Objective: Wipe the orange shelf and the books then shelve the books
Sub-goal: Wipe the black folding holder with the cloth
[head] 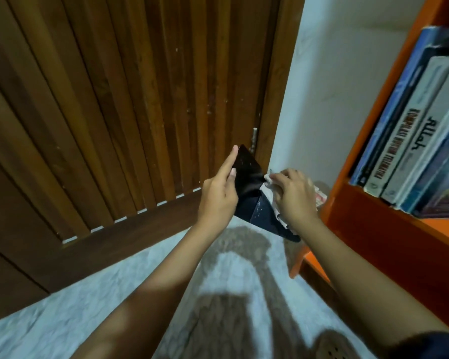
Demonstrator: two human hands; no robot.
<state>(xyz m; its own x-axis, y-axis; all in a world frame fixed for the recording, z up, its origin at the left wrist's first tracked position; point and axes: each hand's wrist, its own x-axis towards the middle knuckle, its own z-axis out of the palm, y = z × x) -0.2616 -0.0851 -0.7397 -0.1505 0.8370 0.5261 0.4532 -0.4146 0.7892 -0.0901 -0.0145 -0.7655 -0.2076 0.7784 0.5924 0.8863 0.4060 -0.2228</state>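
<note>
My left hand (219,193) grips a dark, black-and-navy book (249,182) by its left edge, holding it up in front of the wooden door. My right hand (293,196) presses a white cloth (268,193) against the book's right side. The orange shelf (373,208) stands at the right, and several books (420,141) lean upright in its upper compartment. One white spine reads "Allah". The lower right part of the dark book is hidden behind my right hand and wrist.
A brown slatted wooden door (130,104) fills the left and centre. A white wall (329,81) runs between door and shelf. Pale tiled floor (114,294) lies below. Some printed paper (319,196) peeks out behind my right hand, near the shelf's side.
</note>
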